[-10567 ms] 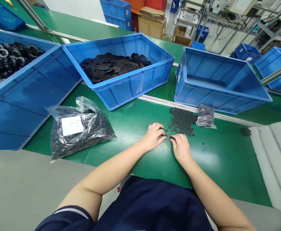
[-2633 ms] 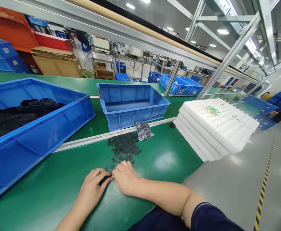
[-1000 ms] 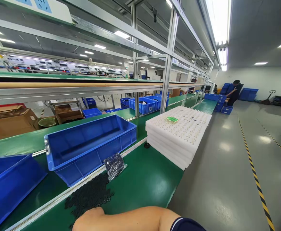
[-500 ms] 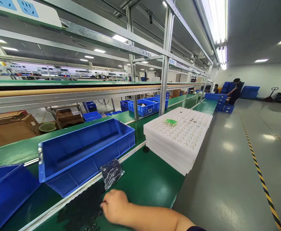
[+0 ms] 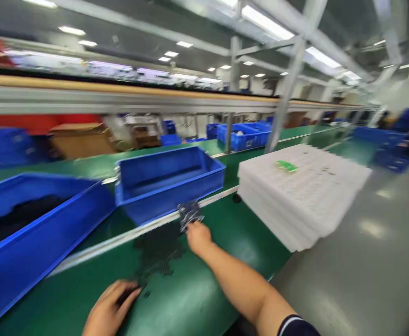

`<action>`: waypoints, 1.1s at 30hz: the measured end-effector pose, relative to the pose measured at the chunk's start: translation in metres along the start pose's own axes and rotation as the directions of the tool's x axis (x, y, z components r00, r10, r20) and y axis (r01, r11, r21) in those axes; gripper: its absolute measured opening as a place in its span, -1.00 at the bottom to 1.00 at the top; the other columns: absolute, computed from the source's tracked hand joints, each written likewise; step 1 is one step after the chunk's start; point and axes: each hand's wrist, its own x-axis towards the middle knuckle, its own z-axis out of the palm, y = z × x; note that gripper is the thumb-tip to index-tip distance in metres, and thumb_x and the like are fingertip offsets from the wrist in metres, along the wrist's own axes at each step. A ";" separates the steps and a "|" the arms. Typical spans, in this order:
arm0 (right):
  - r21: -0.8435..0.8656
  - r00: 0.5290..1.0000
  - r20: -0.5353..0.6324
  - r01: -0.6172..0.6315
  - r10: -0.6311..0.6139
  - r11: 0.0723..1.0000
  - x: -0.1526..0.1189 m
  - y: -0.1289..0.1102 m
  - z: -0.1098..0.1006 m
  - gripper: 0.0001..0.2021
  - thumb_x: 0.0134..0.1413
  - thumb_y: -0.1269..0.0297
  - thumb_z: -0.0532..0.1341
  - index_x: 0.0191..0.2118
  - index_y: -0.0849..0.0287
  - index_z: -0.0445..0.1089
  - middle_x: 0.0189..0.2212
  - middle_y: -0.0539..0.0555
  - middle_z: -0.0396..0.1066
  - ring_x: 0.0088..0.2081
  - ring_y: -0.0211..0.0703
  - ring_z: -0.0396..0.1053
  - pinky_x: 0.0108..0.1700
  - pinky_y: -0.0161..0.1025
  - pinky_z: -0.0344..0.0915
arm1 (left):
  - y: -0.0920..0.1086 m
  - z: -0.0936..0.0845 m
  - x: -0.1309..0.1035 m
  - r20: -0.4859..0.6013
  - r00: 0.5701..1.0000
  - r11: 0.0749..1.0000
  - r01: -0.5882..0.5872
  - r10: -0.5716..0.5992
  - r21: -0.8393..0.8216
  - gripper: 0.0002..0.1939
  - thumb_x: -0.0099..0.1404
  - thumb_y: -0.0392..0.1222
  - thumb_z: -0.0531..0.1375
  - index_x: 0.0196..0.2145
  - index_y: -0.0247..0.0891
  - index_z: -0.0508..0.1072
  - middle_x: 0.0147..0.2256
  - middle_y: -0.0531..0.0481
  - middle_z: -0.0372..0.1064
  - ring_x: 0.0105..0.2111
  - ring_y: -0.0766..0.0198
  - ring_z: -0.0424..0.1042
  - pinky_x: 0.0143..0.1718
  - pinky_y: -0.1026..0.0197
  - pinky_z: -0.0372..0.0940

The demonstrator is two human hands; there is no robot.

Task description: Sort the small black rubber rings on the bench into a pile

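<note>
My right hand [image 5: 199, 237] has its fingers closed at the lower edge of a clear plastic bag [image 5: 190, 213] of small black rings. The bag lies against the pale rail beside the long blue bin. Below it, a flat pile of black rings [image 5: 158, 247] spreads over the green work surface [image 5: 190, 289], blurred by motion. My left hand [image 5: 111, 308] rests at the near end of this pile, thumb apart from the fingers. Its fingertips are beside a few loose rings; the dark space under its palm is hard to make out.
An empty-looking blue bin [image 5: 169, 186] stands behind the rail. Another blue bin [image 5: 50, 233], at left, contains dark material. Stacked white foam trays [image 5: 270, 200] hold a green circuit board [image 5: 286, 166] at right. A metal post [image 5: 288, 88] rises behind them.
The view has swung left and blurred. My right hand has moved from the ring pile up to the bag. My left hand has come into view at the pile's near end.
</note>
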 end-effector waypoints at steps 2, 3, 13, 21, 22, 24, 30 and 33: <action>0.015 0.999 0.039 0.035 -0.036 0.999 -0.001 0.005 0.005 -0.75 0.31 0.41 0.07 -0.06 0.21 0.48 -0.12 0.22 0.49 -0.11 -0.12 0.44 -0.09 -0.26 0.30 | 0.003 -0.003 -0.011 -0.026 0.999 0.999 -0.030 0.029 -0.028 -0.59 0.28 0.22 0.16 -0.38 -0.17 0.55 -0.38 -0.08 0.50 -0.33 0.14 0.50 -0.25 0.16 0.42; 0.025 0.997 0.054 0.051 -0.053 0.998 0.000 0.008 0.011 -0.71 0.32 0.42 0.03 -0.03 0.25 0.47 -0.09 0.28 0.47 -0.06 -0.08 0.42 -0.05 -0.22 0.29 | 0.004 -0.004 -0.015 -0.044 0.999 0.999 -0.025 0.025 -0.019 -0.59 0.32 0.20 0.15 -0.35 -0.20 0.53 -0.37 -0.09 0.49 -0.32 0.15 0.48 -0.24 0.15 0.40; 0.103 0.965 -0.228 0.159 -0.132 0.982 0.016 0.040 0.061 -0.65 0.27 0.12 0.05 -0.14 0.18 0.53 -0.23 0.18 0.47 -0.23 -0.04 0.36 -0.22 -0.19 0.22 | -0.010 0.005 -0.030 -0.084 0.994 0.995 0.057 -0.065 -0.087 -0.84 0.28 -0.19 0.29 -0.17 -0.21 0.48 -0.26 -0.05 0.43 -0.20 0.17 0.40 -0.08 0.08 0.30; 0.285 0.957 -0.279 0.167 -0.086 0.944 0.008 0.038 0.055 -0.72 0.14 0.09 0.08 -0.33 0.17 0.42 -0.42 0.11 0.42 -0.35 -0.08 0.34 -0.22 -0.17 0.26 | -0.012 0.006 -0.030 -0.048 0.997 0.996 0.060 -0.063 -0.067 -0.94 0.31 -0.25 0.28 -0.24 -0.21 0.52 -0.27 -0.03 0.42 -0.20 0.18 0.38 -0.10 0.09 0.22; 0.296 0.955 -0.285 0.175 -0.088 0.939 0.004 0.037 0.054 -0.72 0.14 0.09 0.08 -0.33 0.17 0.41 -0.42 0.11 0.41 -0.35 -0.08 0.34 -0.21 -0.16 0.27 | -0.012 0.006 -0.030 -0.040 0.997 0.996 0.062 -0.064 -0.059 -0.94 0.30 -0.25 0.28 -0.24 -0.20 0.52 -0.27 -0.02 0.42 -0.20 0.18 0.38 -0.11 0.09 0.21; 0.312 0.955 -0.276 0.194 -0.107 0.930 -0.004 0.031 0.052 -0.73 0.16 0.08 0.08 -0.34 0.16 0.39 -0.42 0.11 0.41 -0.35 -0.08 0.34 -0.20 -0.15 0.28 | -0.011 0.006 -0.030 -0.027 0.997 0.996 0.071 -0.072 -0.049 -0.94 0.30 -0.24 0.29 -0.24 -0.20 0.52 -0.26 -0.02 0.43 -0.19 0.17 0.38 -0.12 0.10 0.19; 0.461 0.946 -0.115 0.320 -0.302 0.828 -0.032 -0.028 0.046 -0.79 0.24 0.17 0.10 -0.31 0.14 0.40 -0.36 0.09 0.42 -0.32 -0.12 0.34 -0.19 -0.19 0.27 | -0.009 0.003 -0.029 -0.021 0.996 0.994 0.090 -0.091 -0.055 -0.85 0.26 -0.25 0.34 -0.20 -0.22 0.50 -0.26 -0.01 0.43 -0.18 0.17 0.38 -0.13 0.11 0.16; 0.419 0.869 0.008 0.446 -0.494 0.791 -0.045 -0.070 0.047 -0.83 0.25 0.27 0.13 -0.32 0.13 0.43 -0.30 0.10 0.44 -0.18 -0.08 0.33 -0.08 -0.16 0.20 | -0.006 0.001 -0.028 -0.013 0.993 0.991 0.115 -0.116 -0.063 -0.79 0.21 -0.25 0.38 -0.19 -0.23 0.49 -0.28 0.00 0.43 -0.19 0.17 0.39 -0.14 0.12 0.17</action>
